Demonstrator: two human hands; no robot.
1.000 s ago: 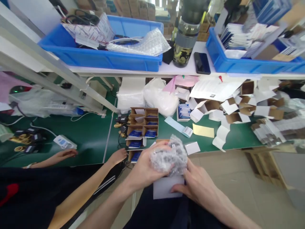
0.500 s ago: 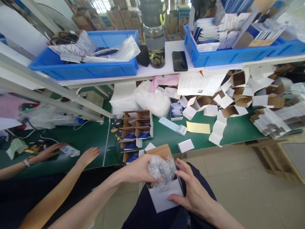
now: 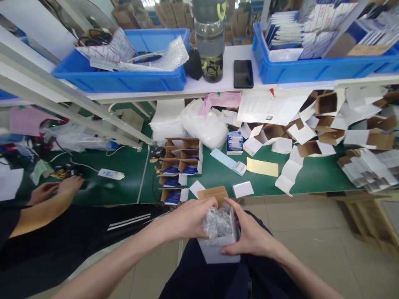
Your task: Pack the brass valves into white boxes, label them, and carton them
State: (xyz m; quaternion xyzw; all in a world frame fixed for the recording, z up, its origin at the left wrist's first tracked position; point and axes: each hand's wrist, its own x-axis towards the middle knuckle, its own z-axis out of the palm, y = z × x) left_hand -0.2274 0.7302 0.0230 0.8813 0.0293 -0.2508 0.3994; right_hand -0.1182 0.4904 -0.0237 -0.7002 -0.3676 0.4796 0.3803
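Observation:
A small white cardboard box with a brown inside rests over my lap, its flap standing up at the far side. Crumpled bubble wrap fills its mouth; whatever the wrap may enclose is hidden. My left hand is closed against the left of the wrap, fingers curled over its far edge. Around the right wall of the box, my right hand grips with the thumb on the near face and fingers at the far corner. Just beyond, on the green bench, lies a closed white box.
A divided carton with blue booklets stands left of centre. Pale blue and yellow strips lie on the bench. Open boxes pile up at right. A co-worker's hands work at far left. Blue bins line the shelf.
The bubble wrap sits lower in the box, and my right fingers have closed in around its wall. The co-worker's hands have moved left, leaving a white packet on the bench.

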